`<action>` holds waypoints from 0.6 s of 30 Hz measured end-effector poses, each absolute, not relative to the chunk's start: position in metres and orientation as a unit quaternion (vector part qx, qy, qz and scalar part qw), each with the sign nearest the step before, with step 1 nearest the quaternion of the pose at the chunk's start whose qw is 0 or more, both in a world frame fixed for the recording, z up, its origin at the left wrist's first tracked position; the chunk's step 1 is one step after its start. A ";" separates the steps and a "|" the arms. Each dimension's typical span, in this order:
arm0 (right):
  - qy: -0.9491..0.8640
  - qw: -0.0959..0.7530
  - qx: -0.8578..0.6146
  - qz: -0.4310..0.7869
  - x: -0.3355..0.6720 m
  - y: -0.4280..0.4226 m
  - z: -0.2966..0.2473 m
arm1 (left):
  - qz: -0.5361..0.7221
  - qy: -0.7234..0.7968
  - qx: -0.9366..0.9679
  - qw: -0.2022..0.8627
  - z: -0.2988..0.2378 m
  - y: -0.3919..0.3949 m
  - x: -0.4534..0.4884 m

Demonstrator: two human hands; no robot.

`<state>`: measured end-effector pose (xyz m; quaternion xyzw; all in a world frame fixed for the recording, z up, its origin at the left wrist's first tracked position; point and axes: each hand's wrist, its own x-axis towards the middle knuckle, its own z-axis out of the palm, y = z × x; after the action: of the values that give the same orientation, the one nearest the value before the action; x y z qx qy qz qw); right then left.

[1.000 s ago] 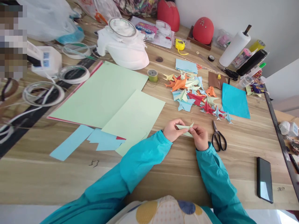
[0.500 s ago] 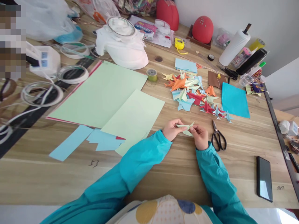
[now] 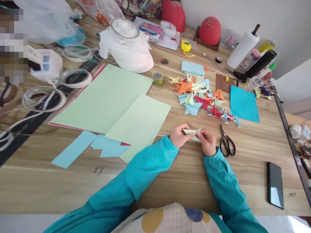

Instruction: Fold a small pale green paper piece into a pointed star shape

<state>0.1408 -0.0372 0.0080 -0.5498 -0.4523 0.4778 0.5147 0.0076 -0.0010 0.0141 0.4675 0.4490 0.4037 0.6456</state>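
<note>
Here on my feed, front and centre, was the folded pale-green paper (image 3: pixel 190 131), pinched between two hands over the wooden table (image 3: pixel 194 181), just short of the colourful heap of folded paper shapes (image 3: pixel 203 102). The left hand (image 3: pixel 180 136) had its thumb and fingers closed on one end; the right hand (image 3: pixel 208 141) gripped the other end between thumb and curled fingers, right beside the black-handled scissors (image 3: pixel 224 138).

Now the lettering! I spotted a dark scrawl (image 3: pixel 98 170) on the wood, left of the sleeves, but couldn't read it for certain. A small pencil-like mark (image 3: pixel 268 104) sat near the right edge, and a smudged scribble (image 3: pixel 292 194) beside the phone (image 3: pixel 275 185); neither came through legibly to me.

Off at the back, a pink-and-blue packet (image 3: pixel 151 28) flashed bold brand letters, too blurred to name. Over right, a red-and-yellow box (image 3: pixel 267 76) bore print I couldn't make out, and far left a white box (image 3: pixel 47 64) showed blue labels, their text too small.
</note>
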 end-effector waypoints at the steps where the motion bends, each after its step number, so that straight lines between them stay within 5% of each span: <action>1: -0.448 0.516 -0.549 0.482 0.141 -0.037 0.009 | 0.403 0.448 0.465 0.648 0.014 -0.001 0.008; 18: -0.480 0.488 -0.573 0.451 0.141 -0.036 0.007 | 0.400 0.441 0.455 0.662 0.014 0.001 0.006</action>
<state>0.1414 -0.0357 0.0066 -0.5731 -0.4796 0.4513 0.4878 0.0056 0.0011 0.0142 0.4550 0.4414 0.4000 0.6619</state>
